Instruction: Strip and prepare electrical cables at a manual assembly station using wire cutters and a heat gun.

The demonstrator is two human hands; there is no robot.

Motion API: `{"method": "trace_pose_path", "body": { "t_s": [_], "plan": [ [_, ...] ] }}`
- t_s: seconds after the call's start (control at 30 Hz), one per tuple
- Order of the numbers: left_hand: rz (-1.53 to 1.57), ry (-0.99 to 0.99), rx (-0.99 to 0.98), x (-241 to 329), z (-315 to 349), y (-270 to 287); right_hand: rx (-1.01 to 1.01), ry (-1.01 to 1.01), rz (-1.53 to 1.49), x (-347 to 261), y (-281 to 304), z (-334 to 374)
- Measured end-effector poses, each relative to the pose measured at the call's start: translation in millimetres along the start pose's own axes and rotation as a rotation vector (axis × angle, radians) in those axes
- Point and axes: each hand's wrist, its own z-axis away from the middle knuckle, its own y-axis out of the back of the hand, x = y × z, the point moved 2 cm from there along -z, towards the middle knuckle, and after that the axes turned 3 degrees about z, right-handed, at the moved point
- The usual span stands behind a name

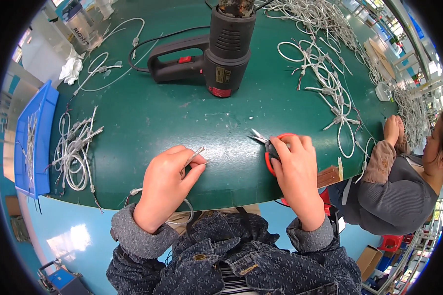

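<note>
Between the thumb and fingers of my left hand (170,179) is the end of a cable (199,151) in a silvery-white sheath, its tip pointing up and to the right. More of that cable loops below the wrist, over the table's near edge. My right hand (298,172) grips a small pair of scissors (270,162) with red-rimmed handles; the blades point up and left, slightly parted, apart from the cable. Beyond both hands, a black heat gun (226,59) stands on the green table (182,113), its handle with a red switch turned left.
Coiled cables (76,147) lie at the left beside a blue tray (43,142) holding thin wires. More cables (330,83) spread along the right, with a big heap (310,14) at the far right. A co-worker (403,187) sits at the right edge, hands near the cables.
</note>
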Motion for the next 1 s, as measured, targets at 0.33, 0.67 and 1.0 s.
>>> {"method": "trace_pose_path", "body": {
  "t_s": [0.33, 0.67, 1.0],
  "plan": [
    [0.211, 0.184, -0.1, 6, 5, 13, -0.006, 0.183, -0.663, -67, -12, -8],
    [0.61, 0.279, -0.242, -5, 19, 23, 0.131, 0.278, -0.768, -85, -7, -10],
    [0.727, 0.274, -0.04, -6, 39, 46, 0.081, 0.359, -0.77, -98, 5, -19]
  ]
}}
